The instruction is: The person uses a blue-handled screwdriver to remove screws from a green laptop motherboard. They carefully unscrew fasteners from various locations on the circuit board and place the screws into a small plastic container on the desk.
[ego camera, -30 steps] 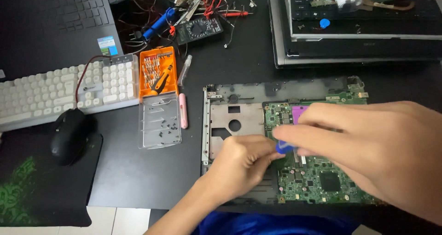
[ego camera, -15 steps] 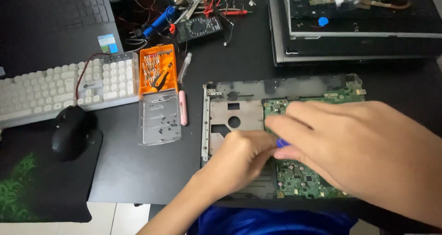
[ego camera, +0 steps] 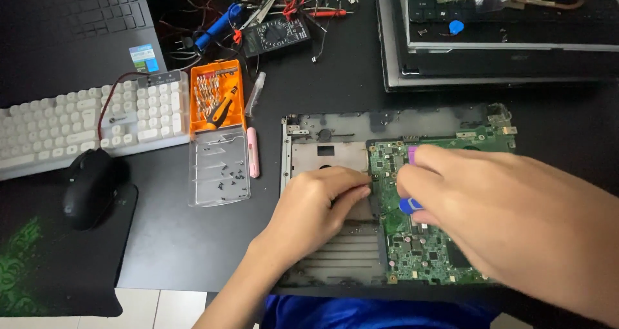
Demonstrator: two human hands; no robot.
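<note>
A grey laptop base (ego camera: 335, 126) lies open on the black table with a green circuit board (ego camera: 419, 255) inside it. My left hand (ego camera: 316, 206) rests on the base, its fingertips pinching at the board's left edge. My right hand (ego camera: 509, 213) is closed over a small blue tool (ego camera: 409, 205), only the tip of which shows, held down on the board. A purple patch (ego camera: 412, 154) on the board peeks out just above my right fingers. Most of the board's right side is hidden under that hand.
An orange screwdriver-bit case (ego camera: 216, 97) with its clear lid (ego camera: 218, 164) holding several small screws lies left of the base, beside a pink pen-like tool (ego camera: 253, 152). Farther left are a white keyboard (ego camera: 84, 126) and black mouse (ego camera: 90, 187). A multimeter (ego camera: 277, 36) and stacked laptops (ego camera: 496, 39) sit behind.
My right hand has shifted slightly left and down over the board with the blue tool. My left hand's fingers have moved in against the board's left edge.
</note>
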